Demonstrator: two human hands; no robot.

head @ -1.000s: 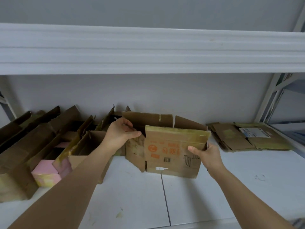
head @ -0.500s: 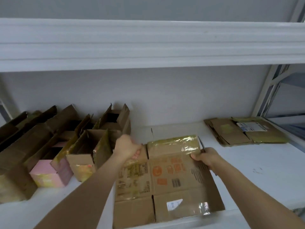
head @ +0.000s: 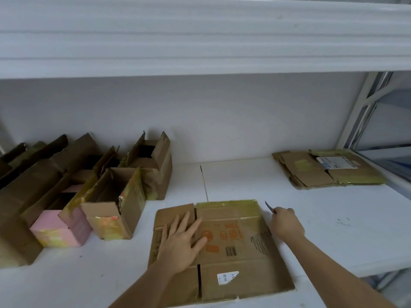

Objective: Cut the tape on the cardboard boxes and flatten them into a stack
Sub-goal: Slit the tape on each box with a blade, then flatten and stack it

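Observation:
A flattened cardboard box (head: pixel 233 247) with orange print and yellowed tape lies on the white shelf (head: pixel 333 230) in front of me. My left hand (head: pixel 181 243) presses flat on its left half, fingers spread. My right hand (head: pixel 285 223) sits at the box's right edge, fingers curled around a small knife (head: pixel 270 206) whose blade points up and left. A stack of flattened boxes (head: pixel 329 168) lies at the back right. Several open, upright cardboard boxes (head: pixel 115 196) stand in a row on the left.
A pink box (head: pixel 55 230) sits among the upright ones at the left. An upper white shelf (head: pixel 200 41) overhangs the work area. A metal shelf frame (head: pixel 360 112) rises at the right. The shelf's front edge runs just below the flattened box.
The box went from standing upright at the back to lying flat near the front edge. My left hand moved from gripping its flap to pressing on it. My right hand released the box's edge.

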